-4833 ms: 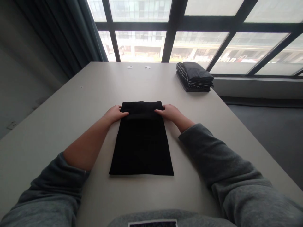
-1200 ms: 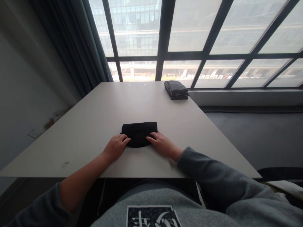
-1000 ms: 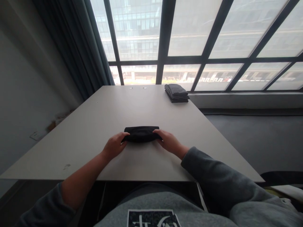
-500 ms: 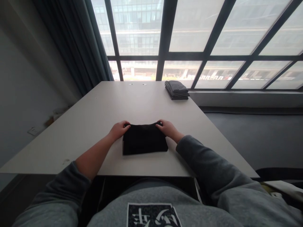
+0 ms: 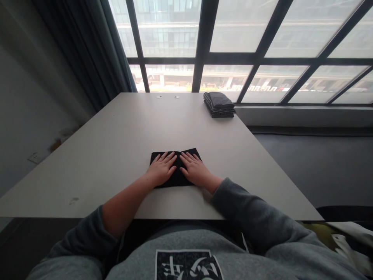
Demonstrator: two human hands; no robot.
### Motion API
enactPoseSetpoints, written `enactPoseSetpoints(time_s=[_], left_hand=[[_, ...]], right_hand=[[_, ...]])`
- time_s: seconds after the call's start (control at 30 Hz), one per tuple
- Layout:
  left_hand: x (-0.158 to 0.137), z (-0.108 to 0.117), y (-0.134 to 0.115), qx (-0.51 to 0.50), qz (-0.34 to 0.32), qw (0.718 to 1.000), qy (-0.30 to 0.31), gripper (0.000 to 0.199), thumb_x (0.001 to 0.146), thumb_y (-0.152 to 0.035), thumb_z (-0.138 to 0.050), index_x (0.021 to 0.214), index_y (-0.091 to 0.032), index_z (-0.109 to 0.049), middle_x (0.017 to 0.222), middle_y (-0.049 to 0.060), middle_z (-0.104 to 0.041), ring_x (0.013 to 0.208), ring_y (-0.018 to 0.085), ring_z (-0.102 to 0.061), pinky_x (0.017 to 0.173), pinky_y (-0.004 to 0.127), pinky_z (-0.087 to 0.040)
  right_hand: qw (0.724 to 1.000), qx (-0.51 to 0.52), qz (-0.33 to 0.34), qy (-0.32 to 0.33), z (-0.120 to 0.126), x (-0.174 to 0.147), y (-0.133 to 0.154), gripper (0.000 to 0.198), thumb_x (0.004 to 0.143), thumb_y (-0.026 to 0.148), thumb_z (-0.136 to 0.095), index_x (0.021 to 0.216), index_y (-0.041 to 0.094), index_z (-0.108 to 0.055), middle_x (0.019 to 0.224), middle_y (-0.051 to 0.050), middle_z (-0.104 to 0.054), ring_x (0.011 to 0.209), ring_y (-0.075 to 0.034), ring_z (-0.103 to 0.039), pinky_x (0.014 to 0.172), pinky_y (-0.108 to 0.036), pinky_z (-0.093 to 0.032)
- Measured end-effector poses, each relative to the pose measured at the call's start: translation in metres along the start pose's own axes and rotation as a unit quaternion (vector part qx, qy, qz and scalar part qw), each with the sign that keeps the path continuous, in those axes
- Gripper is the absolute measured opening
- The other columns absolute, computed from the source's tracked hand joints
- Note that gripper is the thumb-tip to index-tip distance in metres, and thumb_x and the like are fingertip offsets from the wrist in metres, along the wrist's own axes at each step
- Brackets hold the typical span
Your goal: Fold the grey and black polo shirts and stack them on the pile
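Observation:
A folded black cloth (image 5: 178, 179), perhaps a garment, lies flat on the white table (image 5: 125, 132) near its front edge. My left hand (image 5: 162, 169) rests on the cloth's left half, palm down with the fingers spread. On the right half, my right hand (image 5: 193, 168) lies flat in the same way, fingers apart. Both thumbs point inward, with a strip of black fabric between them. Much of the cloth's surface is hidden under my hands.
At the table's far right corner sits a stack of folded dark and striped cloths (image 5: 220, 105). A large window (image 5: 230, 31) stands behind the table, with a dark curtain (image 5: 84, 46) on the left. Pale and olive items (image 5: 335, 237) lie below the table at the right.
Both hands have let go of the cloth's far corners and now lie flat on top of it. The cloth has come down flat on the table. The view has tipped slightly downward.

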State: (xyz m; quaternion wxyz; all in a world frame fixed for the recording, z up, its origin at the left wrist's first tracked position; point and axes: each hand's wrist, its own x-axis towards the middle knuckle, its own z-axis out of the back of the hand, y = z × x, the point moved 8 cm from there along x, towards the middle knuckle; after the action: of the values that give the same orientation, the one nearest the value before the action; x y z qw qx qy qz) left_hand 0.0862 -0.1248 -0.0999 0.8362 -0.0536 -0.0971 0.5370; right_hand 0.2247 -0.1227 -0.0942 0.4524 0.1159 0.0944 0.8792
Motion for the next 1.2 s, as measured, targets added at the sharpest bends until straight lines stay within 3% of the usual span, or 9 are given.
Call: enactPoseSetpoints(time_s=[0.17,0.43,0.6,0.83,0.93,1.03,1.2], left_hand=[[-0.001,-0.003,0.036,-0.003,0.067,0.997,-0.025,0.063,0.106,-0.049,-0.044,0.163,-0.022,-0.044,0.173,0.010,-0.033,0.162,0.034,-0.027,0.131,0.056,-0.023],[-0.012,-0.018,0.083,-0.057,0.127,0.989,-0.041,0.069,0.105,-0.044,-0.041,0.164,-0.008,-0.037,0.173,0.021,-0.027,0.161,0.036,-0.026,0.130,0.054,-0.026],[-0.018,-0.021,0.096,-0.102,0.104,0.988,-0.056,0.069,0.105,-0.041,-0.039,0.165,-0.009,-0.033,0.174,0.022,-0.024,0.163,0.031,-0.023,0.131,0.054,-0.023],[-0.019,-0.024,0.105,-0.083,0.167,0.980,-0.066,0.065,0.106,-0.044,-0.044,0.162,-0.012,-0.037,0.169,0.026,-0.034,0.160,0.038,-0.028,0.129,0.061,-0.022],[-0.020,-0.023,0.105,-0.088,0.160,0.980,-0.076,0.064,0.106,-0.045,-0.045,0.161,-0.014,-0.038,0.168,0.025,-0.037,0.160,0.037,-0.030,0.128,0.060,-0.025],[-0.021,-0.021,0.105,-0.091,0.139,0.981,-0.095,0.063,0.105,-0.043,-0.045,0.160,-0.013,-0.040,0.167,0.026,-0.040,0.158,0.037,-0.034,0.127,0.061,-0.027],[-0.021,-0.011,0.105,-0.145,0.111,0.969,-0.164,0.056,0.103,-0.042,-0.046,0.153,-0.015,-0.051,0.160,0.020,-0.052,0.152,0.032,-0.045,0.127,0.057,-0.034]], right_hand=[[0.998,0.003,-0.061,0.000,0.000,0.004,-0.023,0.075,0.106,0.052,-0.047,0.166,0.010,-0.035,0.175,-0.016,-0.023,0.164,-0.032,-0.018,0.133,-0.054,-0.015],[0.990,0.043,-0.137,-0.014,-0.010,0.007,-0.058,0.083,0.105,0.050,-0.044,0.166,-0.005,-0.025,0.173,-0.029,-0.014,0.164,-0.036,-0.016,0.132,-0.050,-0.022],[0.985,0.044,-0.159,-0.041,-0.013,0.005,-0.073,0.077,0.104,0.043,-0.045,0.165,-0.001,-0.029,0.169,-0.029,-0.031,0.161,-0.038,-0.024,0.131,-0.056,-0.024],[0.985,0.044,-0.157,-0.061,-0.006,-0.004,-0.060,0.069,0.104,0.036,-0.048,0.164,0.004,-0.035,0.161,-0.029,-0.045,0.154,-0.041,-0.039,0.127,-0.059,-0.028],[0.981,0.122,-0.127,-0.081,0.007,-0.006,-0.055,0.056,0.102,0.028,-0.049,0.156,0.013,-0.050,0.151,-0.021,-0.058,0.142,-0.032,-0.055,0.124,-0.050,-0.039],[0.965,0.210,-0.101,-0.121,0.022,-0.007,-0.056,0.049,0.095,0.023,-0.057,0.143,0.021,-0.061,0.142,-0.013,-0.066,0.132,-0.026,-0.062,0.120,-0.045,-0.045],[0.907,0.382,-0.114,-0.137,0.028,-0.006,-0.069,0.046,0.092,0.022,-0.057,0.138,0.022,-0.062,0.131,-0.011,-0.072,0.116,-0.024,-0.072,0.103,-0.042,-0.059]])
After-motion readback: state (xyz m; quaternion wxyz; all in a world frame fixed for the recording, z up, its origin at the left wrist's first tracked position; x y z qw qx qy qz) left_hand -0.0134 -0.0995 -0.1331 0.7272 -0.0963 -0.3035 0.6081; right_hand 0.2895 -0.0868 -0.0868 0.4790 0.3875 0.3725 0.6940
